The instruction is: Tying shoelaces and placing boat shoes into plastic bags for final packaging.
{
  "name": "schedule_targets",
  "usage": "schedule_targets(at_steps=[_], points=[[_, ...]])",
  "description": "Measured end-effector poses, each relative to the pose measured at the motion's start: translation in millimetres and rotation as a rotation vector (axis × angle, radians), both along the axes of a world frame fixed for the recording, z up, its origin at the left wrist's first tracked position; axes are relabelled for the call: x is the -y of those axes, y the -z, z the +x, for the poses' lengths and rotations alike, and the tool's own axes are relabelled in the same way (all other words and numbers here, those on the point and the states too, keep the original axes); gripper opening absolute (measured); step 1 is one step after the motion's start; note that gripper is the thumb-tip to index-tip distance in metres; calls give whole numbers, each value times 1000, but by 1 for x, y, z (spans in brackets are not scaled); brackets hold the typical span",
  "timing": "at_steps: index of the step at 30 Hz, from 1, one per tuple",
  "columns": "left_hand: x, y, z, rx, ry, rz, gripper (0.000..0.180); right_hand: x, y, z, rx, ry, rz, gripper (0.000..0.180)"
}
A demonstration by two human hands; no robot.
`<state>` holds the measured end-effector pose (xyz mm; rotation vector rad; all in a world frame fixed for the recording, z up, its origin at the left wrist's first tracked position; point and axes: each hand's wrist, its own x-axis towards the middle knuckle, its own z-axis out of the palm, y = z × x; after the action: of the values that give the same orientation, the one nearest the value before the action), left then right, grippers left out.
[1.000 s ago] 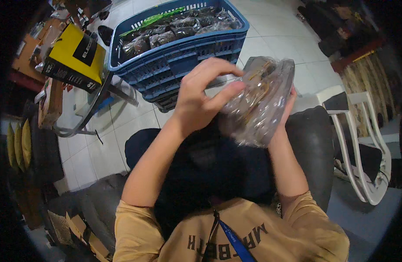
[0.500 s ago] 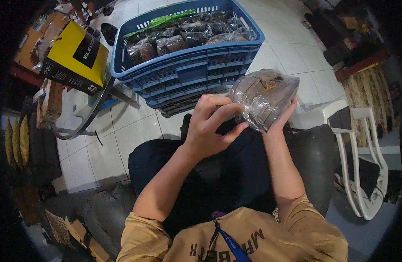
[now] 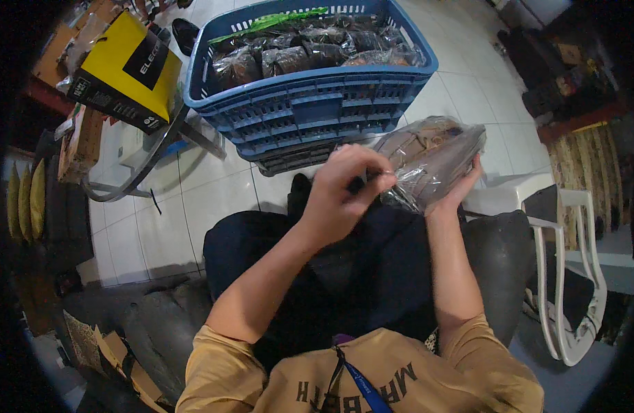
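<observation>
A clear plastic bag [image 3: 437,162] with brownish contents, whose kind I cannot make out, rests in front of the blue crate. My right hand [image 3: 456,193] supports it from below and along its right side. At the bag's gathered left end, my left hand [image 3: 358,179] pinches the crinkled plastic between thumb and fingers. Beyond the bag stands a blue plastic crate [image 3: 310,110], filled with several plastic-wrapped dark and brown bundles [image 3: 286,60]. A strip of green plastic [image 3: 269,26] lies along its far side.
A yellow and black box [image 3: 128,69] sits at the left, above a curved metal frame [image 3: 134,186]. To the right is a white plastic chair [image 3: 561,275]. Tiled floor [image 3: 214,196] stretches around the crate. Dark shelving with goods [image 3: 565,76] stands at the far right.
My left hand has drawn the bag's end into a tighter pinch. Both hands and the bag have shifted slightly right in the picture, and the crate appears higher and further right.
</observation>
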<state>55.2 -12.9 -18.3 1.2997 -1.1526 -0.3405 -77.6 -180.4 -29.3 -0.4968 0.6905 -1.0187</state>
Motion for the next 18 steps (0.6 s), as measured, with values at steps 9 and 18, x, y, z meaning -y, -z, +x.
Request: schedule_targets(at_steps=[9,18], points=[[-1,-13,11,-248,77,-118,17,10,19,-7,51,-60,3,74],[1,15,4,320,-118,-145,34,-6,1,5,-38,-112,-3,76]])
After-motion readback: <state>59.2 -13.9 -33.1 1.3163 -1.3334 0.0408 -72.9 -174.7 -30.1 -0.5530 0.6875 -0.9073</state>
